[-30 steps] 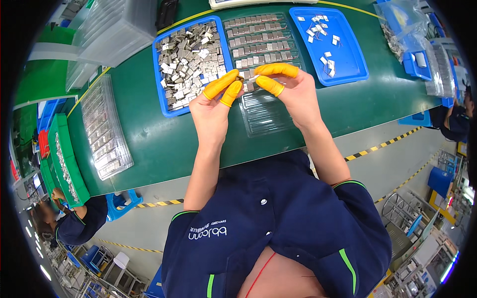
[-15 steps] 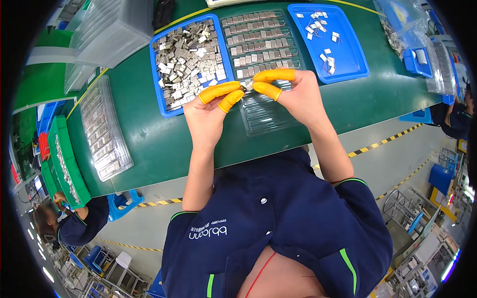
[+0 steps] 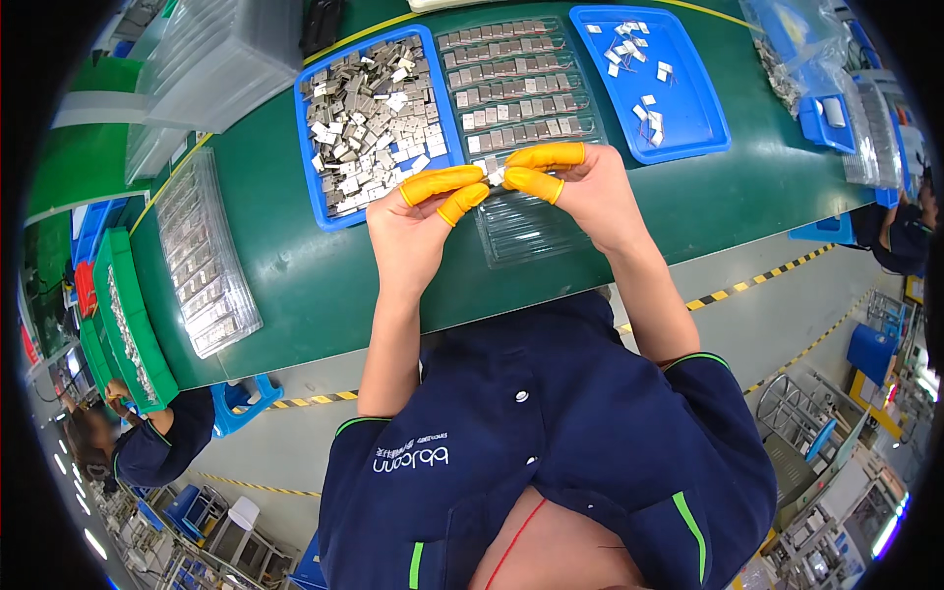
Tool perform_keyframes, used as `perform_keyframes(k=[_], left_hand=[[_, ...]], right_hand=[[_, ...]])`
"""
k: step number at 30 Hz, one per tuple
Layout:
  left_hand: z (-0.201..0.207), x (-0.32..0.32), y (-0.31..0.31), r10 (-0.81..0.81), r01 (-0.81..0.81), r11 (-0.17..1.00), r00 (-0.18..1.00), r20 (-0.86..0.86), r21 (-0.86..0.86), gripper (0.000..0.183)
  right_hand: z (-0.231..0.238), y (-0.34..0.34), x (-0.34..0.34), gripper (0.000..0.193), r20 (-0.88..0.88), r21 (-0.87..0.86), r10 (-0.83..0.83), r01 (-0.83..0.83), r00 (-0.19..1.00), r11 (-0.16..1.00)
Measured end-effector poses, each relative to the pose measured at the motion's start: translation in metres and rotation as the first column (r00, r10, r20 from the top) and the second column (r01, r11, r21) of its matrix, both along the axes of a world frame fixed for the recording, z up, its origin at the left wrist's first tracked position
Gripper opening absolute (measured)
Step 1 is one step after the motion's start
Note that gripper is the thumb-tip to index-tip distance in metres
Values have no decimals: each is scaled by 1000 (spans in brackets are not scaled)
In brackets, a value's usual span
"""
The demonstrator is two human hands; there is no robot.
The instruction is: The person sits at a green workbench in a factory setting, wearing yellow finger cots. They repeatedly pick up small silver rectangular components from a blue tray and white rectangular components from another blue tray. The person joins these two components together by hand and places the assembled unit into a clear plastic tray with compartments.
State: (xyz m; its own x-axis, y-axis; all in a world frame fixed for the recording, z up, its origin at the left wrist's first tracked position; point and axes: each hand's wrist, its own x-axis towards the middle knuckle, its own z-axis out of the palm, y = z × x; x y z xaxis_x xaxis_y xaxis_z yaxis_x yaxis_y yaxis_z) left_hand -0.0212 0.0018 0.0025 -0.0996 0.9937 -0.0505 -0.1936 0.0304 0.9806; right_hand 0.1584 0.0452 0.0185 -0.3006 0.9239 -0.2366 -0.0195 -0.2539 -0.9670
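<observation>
Between the yellow-covered fingertips of my two hands is a small flat silver battery cell (image 3: 496,177), mostly covered by the fingers. My left hand (image 3: 413,221) pinches it from the left, and my right hand (image 3: 590,197) pinches it from the right. Both hold it just above the near part of a clear plastic tray (image 3: 526,241). Rows of similar cells with thin red wires fill the tray's far slots; the near slots hold none. Left of it, a blue bin (image 3: 337,224) is heaped with loose cells. On the right, a second blue bin (image 3: 688,128) holds a few scattered wired cells.
A filled clear tray (image 3: 206,256) lies on the green table (image 3: 305,295) at the left. Stacked clear trays (image 3: 221,69) rise behind it. Green bins (image 3: 138,324) stand at the left edge. Plastic-wrapped goods (image 3: 801,49) lie far right. Co-workers sit at both sides.
My right hand has shifted slightly, and its fingertips have tilted inward over the cell. My left fingers have edged a little to the right. The trays and bins look unchanged.
</observation>
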Motion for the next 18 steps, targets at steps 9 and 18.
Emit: perform_keyframes(k=[9, 18], left_hand=[[0, -7, -6, -201, 198, 979, 978, 50, 47, 17], [-9, -8, -19, -344, 342, 938, 937, 61, 53, 17]], right_hand=[[-2, 1, 11, 26, -199, -123, 298, -326, 934, 938], [-13, -13, 16, 24, -338, -255, 327, -421, 882, 871]])
